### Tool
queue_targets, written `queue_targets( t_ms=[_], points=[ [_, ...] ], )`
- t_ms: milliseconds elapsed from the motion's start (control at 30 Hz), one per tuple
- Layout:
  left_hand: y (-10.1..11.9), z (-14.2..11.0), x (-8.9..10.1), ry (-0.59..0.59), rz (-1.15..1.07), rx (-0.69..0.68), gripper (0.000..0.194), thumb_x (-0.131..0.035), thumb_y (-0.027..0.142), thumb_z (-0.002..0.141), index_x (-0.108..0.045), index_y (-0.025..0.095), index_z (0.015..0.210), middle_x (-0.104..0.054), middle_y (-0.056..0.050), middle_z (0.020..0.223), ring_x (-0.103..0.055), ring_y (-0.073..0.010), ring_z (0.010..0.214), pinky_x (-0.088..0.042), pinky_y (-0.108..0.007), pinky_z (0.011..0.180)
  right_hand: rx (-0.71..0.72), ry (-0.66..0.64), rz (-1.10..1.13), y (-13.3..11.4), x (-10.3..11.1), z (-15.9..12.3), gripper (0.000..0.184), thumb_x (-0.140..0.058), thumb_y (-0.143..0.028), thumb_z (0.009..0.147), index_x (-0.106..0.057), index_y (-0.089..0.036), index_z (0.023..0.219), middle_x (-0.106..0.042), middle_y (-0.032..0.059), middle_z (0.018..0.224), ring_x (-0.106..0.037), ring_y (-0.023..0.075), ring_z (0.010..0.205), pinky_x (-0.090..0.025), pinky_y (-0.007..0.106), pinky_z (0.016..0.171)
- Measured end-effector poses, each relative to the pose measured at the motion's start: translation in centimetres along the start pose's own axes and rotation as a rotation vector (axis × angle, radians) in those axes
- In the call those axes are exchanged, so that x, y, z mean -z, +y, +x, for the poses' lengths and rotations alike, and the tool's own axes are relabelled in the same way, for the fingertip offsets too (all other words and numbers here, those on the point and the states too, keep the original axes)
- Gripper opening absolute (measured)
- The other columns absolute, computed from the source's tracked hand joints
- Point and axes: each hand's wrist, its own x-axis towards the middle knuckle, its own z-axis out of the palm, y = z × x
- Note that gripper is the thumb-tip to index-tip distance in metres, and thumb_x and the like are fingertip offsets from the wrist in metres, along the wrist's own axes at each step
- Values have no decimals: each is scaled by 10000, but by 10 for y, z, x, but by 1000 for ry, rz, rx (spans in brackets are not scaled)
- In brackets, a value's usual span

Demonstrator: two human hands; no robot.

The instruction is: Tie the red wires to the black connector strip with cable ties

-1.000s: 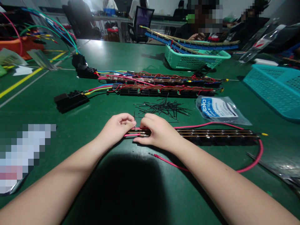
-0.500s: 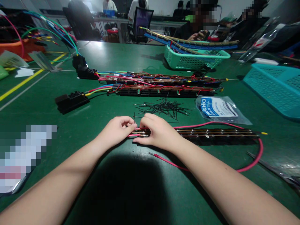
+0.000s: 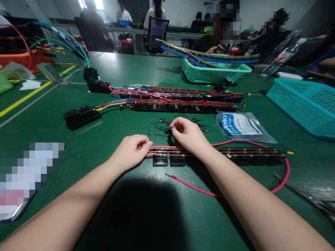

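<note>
My left hand (image 3: 134,150) is closed around red wire (image 3: 153,153) at the left end of a long black strip (image 3: 160,160) with copper-coloured rods along it. Beyond the strip, my right hand (image 3: 187,130) has thumb and forefinger pinched at the near edge of a pile of thin black cable ties (image 3: 160,123). Whether a tie is between those fingertips is too small to make out. One red wire runs along the strip's back. A thicker red cable (image 3: 195,187) loops around its right end, its bare metal tip lying in front.
Two similar wired strips (image 3: 183,106) with black connectors (image 3: 82,116) lie farther back. Right of the pile is a plastic bag (image 3: 243,127). A green basket (image 3: 214,75), a blue basket (image 3: 300,104) and scissors (image 3: 306,195) are also on the table. People sit beyond.
My right hand has left the strip's left end and moved away from me to the cable-tie pile, uncovering black blocks on the strip. My left hand stays on the wire.
</note>
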Motion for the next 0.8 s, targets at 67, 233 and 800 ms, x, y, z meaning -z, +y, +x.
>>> queue_targets(
  t_ms=[67, 233, 800],
  points=[
    [0, -1, 0, 24, -2, -16, 290, -473, 374, 871, -570, 173, 686, -542, 15, 636, -461, -125, 604, -316, -245, 582, -4, -18, -104, 6, -2, 0, 150, -529, -82, 728, -615, -152, 830, -570, 5, 742, -502, 121, 684, -390, 245, 668],
    [-7, -1, 1, 70, -113, -50, 296, -455, 417, 899, -584, 180, 777, -567, 8, 696, -499, -134, 638, -356, -245, 606, 6, -137, -243, 6, -6, -2, 265, -544, -77, 723, -688, -155, 932, -598, 31, 788, -524, 128, 706, -405, 250, 695],
    [-7, -2, 0, 123, -182, -60, 304, -453, 434, 912, -600, 177, 839, -590, 1, 720, -538, -138, 662, -392, -238, 626, -120, -266, -241, 1, -5, 1, 73, -599, -150, 744, -668, -169, 734, -634, -1, 675, -508, 99, 584, -341, 224, 592]
  ],
)
